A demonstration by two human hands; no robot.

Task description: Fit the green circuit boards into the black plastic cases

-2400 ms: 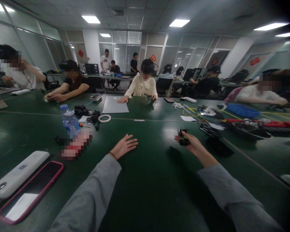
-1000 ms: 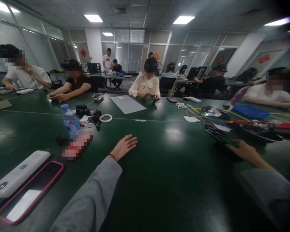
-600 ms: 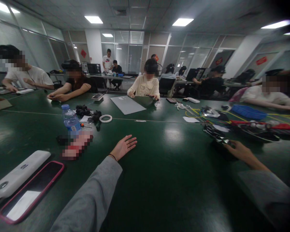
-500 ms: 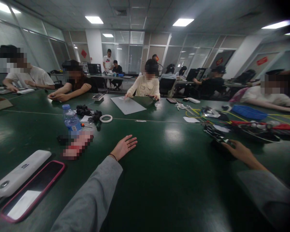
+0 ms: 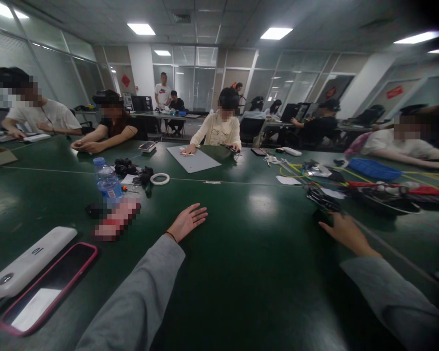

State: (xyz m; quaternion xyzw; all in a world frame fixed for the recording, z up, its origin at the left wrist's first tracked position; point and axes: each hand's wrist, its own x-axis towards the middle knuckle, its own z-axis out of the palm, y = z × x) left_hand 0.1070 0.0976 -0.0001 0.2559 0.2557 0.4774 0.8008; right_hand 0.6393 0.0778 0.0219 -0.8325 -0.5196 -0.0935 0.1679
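Note:
My left hand [image 5: 186, 222] lies flat on the dark green table [image 5: 241, 253], palm down with its fingers spread and nothing in it. My right hand [image 5: 346, 231] is stretched out to the right, fingers apart and empty. Its fingertips rest next to a small black object [image 5: 322, 215]. Just beyond it lies a heap of black parts and cables [image 5: 322, 199]. Both my arms are in grey sleeves.
A water bottle [image 5: 106, 183], black parts [image 5: 131, 169] and a tape ring [image 5: 160, 179] sit left of centre. A pink-cased phone [image 5: 47, 287] and a white power bank [image 5: 29, 263] lie near left. A blue tray [image 5: 369, 168] stands far right. Several people sit across the table.
My right hand carried a small black device to the right, came back empty from the heap and has drawn slightly left. My left hand has stayed flat in place.

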